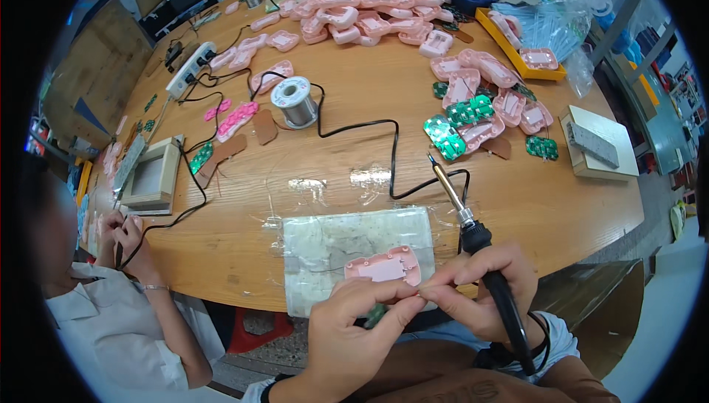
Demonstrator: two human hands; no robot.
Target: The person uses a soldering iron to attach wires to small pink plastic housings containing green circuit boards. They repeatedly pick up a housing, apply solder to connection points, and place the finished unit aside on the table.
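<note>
A soldering iron [478,239], with a black handle and metal shaft, slanted through the right hand [519,274] at lower right, its bare tip pointing up and left toward the centre. A pink plastic shell [384,266] lay hollow side up at lower centre, its near edge partly covered by the left hand [351,329]. Just below, a green circuit board [375,315] showed only in part.

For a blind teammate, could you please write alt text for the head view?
A person's left hand and right hand meet, pinching, near a pink shell, the right holding a soldering iron. A wooden table carries a solder spool, green circuit boards and heaped pink shells; a co-worker is at left.
</note>
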